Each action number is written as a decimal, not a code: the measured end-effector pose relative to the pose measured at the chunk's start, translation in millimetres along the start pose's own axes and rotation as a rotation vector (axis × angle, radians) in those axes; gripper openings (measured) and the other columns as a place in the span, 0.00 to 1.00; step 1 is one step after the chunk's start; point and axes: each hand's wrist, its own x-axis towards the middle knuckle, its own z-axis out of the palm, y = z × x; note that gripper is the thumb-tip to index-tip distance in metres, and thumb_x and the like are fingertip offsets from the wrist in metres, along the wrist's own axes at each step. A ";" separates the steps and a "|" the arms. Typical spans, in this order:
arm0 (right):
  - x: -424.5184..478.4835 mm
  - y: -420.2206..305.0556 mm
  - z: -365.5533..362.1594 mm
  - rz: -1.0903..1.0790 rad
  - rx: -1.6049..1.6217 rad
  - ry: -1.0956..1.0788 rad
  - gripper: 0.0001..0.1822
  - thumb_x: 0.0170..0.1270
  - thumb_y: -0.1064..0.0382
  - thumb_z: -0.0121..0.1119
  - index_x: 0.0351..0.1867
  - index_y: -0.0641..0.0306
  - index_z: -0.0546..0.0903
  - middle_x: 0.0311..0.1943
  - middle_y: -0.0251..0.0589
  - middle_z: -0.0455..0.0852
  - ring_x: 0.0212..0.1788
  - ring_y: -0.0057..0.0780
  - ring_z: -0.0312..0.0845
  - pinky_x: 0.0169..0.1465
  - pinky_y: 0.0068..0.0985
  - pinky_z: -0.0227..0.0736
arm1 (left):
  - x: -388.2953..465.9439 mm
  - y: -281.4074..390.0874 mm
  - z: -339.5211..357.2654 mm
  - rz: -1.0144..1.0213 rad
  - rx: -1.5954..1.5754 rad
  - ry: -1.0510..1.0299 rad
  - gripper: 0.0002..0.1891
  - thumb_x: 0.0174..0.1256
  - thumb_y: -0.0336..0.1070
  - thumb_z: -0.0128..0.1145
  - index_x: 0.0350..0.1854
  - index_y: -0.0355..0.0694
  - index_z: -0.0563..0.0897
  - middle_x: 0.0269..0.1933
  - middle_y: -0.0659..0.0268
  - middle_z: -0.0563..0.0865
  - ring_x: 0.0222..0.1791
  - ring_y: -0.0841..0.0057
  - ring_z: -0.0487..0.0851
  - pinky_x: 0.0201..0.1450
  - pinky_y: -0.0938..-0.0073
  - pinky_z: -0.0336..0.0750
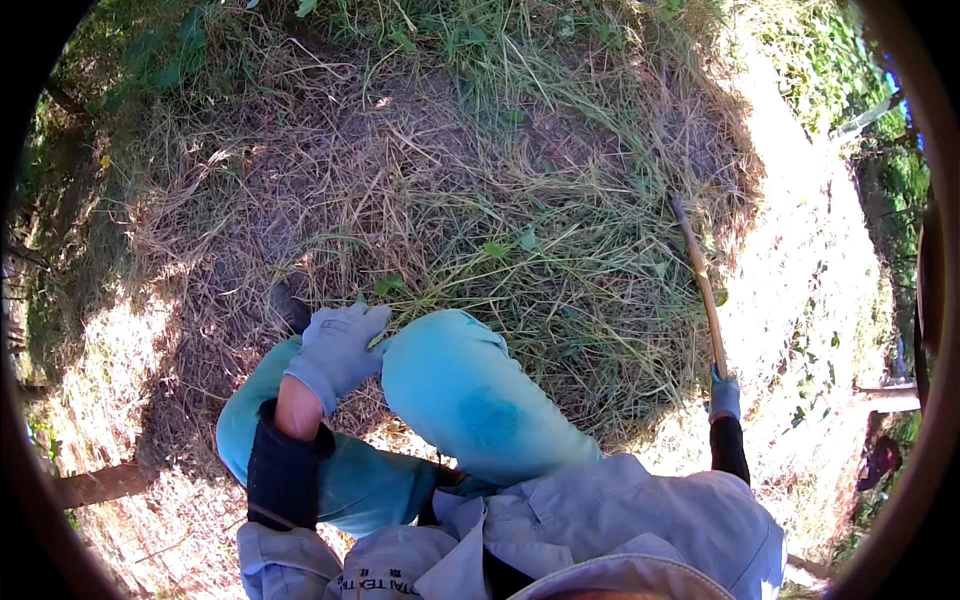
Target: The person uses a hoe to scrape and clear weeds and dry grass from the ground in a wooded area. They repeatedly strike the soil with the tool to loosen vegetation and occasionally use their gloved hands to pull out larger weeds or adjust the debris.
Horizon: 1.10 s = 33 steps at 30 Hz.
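My left hand, in a pale grey work glove, is held low between my knees, its fingers bent beside the raised knee of my turquoise trousers. A bit of green shows at its fingertips, but whether it grips any grass cannot be made out. Out to the right, my gloved right hand is closed around the lower end of a long wooden tool handle. The handle slants up and forward to a darker end by the cut grass; no blade can be made out there.
Dry straw and cut grass cover the shaded ground before me. Taller green grass grows at the far side. A dark shoe shows beyond my left hand. A brown trunk or post lies at the lower left.
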 end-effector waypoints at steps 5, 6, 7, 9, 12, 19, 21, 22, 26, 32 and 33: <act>-186.1 106.9 -5.0 0.430 0.015 -0.170 0.26 0.67 0.40 0.56 0.43 0.66 0.81 0.25 0.51 0.86 0.25 0.44 0.84 0.26 0.37 0.76 | 3.6 3.6 4.8 0.023 0.018 -0.115 0.20 0.59 0.44 0.61 0.54 0.50 0.79 0.44 0.60 0.84 0.47 0.58 0.83 0.51 0.58 0.73; -204.1 113.3 -8.5 0.457 0.033 -0.174 0.27 0.67 0.39 0.56 0.43 0.66 0.81 0.25 0.51 0.85 0.24 0.43 0.83 0.26 0.37 0.76 | 8.0 7.2 8.0 0.024 0.024 -0.157 0.20 0.58 0.45 0.61 0.54 0.51 0.78 0.46 0.61 0.85 0.48 0.59 0.83 0.53 0.58 0.72; -209.5 112.3 -7.6 0.464 0.056 -0.174 0.27 0.67 0.39 0.56 0.43 0.65 0.81 0.25 0.50 0.85 0.24 0.43 0.83 0.25 0.37 0.76 | 10.2 6.9 11.4 0.024 0.017 -0.183 0.21 0.58 0.46 0.61 0.55 0.52 0.79 0.46 0.61 0.85 0.49 0.59 0.83 0.53 0.58 0.72; -214.0 104.4 -7.3 0.454 0.101 -0.180 0.27 0.66 0.39 0.57 0.42 0.65 0.80 0.25 0.50 0.85 0.23 0.41 0.82 0.24 0.36 0.75 | 8.3 0.0 16.9 0.010 0.004 -0.232 0.21 0.59 0.47 0.62 0.55 0.53 0.80 0.46 0.60 0.85 0.49 0.59 0.83 0.54 0.58 0.73; -200.9 85.8 -14.6 0.426 0.173 -0.162 0.27 0.65 0.38 0.58 0.42 0.65 0.80 0.24 0.49 0.84 0.21 0.39 0.81 0.23 0.35 0.75 | 11.8 -10.2 22.2 -0.054 -0.047 -0.263 0.19 0.60 0.48 0.61 0.53 0.54 0.82 0.45 0.61 0.86 0.50 0.60 0.83 0.54 0.59 0.73; -71.6 -45.2 -75.8 0.168 0.448 -0.043 0.28 0.63 0.36 0.61 0.41 0.64 0.78 0.23 0.47 0.83 0.18 0.35 0.78 0.20 0.33 0.73 | 9.3 -31.5 32.3 -0.071 -0.050 -0.185 0.18 0.60 0.51 0.60 0.51 0.53 0.83 0.45 0.62 0.86 0.51 0.61 0.83 0.55 0.60 0.74; -27.6 -110.1 -98.4 0.074 0.569 -0.047 0.29 0.62 0.36 0.62 0.40 0.64 0.78 0.23 0.46 0.82 0.17 0.34 0.77 0.19 0.32 0.73 | 7.3 -25.9 30.7 -0.036 -0.109 -0.142 0.19 0.60 0.51 0.61 0.52 0.53 0.83 0.45 0.61 0.86 0.50 0.61 0.83 0.55 0.59 0.74; -9.8 -146.0 -106.2 0.034 0.649 -0.079 0.29 0.62 0.36 0.63 0.40 0.64 0.78 0.23 0.46 0.82 0.16 0.33 0.77 0.18 0.32 0.73 | 7.8 -24.4 30.6 -0.028 -0.090 -0.146 0.19 0.60 0.51 0.61 0.52 0.53 0.83 0.45 0.60 0.86 0.50 0.60 0.83 0.55 0.59 0.74; 24.1 -292.4 -103.1 -0.025 1.085 -0.407 0.30 0.61 0.35 0.64 0.40 0.64 0.77 0.22 0.45 0.81 0.14 0.31 0.75 0.16 0.30 0.72 | 5.7 -33.6 35.9 0.012 -0.050 -0.100 0.19 0.59 0.51 0.61 0.52 0.52 0.82 0.44 0.59 0.86 0.48 0.58 0.83 0.54 0.58 0.75; -43.8 -327.6 -37.0 0.100 1.257 -1.015 0.23 0.73 0.40 0.50 0.49 0.57 0.77 0.32 0.54 0.87 0.13 0.30 0.73 0.16 0.31 0.73 | 11.9 -32.1 45.1 -0.029 -0.059 -0.144 0.19 0.59 0.51 0.61 0.50 0.52 0.81 0.43 0.60 0.84 0.49 0.59 0.82 0.55 0.57 0.71; -77.4 -298.6 -22.8 0.115 1.247 -1.044 0.22 0.73 0.42 0.51 0.51 0.57 0.78 0.31 0.54 0.87 0.13 0.30 0.74 0.16 0.30 0.73 | 6.3 -33.3 40.4 -0.046 -0.062 -0.122 0.19 0.59 0.51 0.61 0.50 0.52 0.81 0.43 0.60 0.83 0.50 0.59 0.82 0.56 0.57 0.71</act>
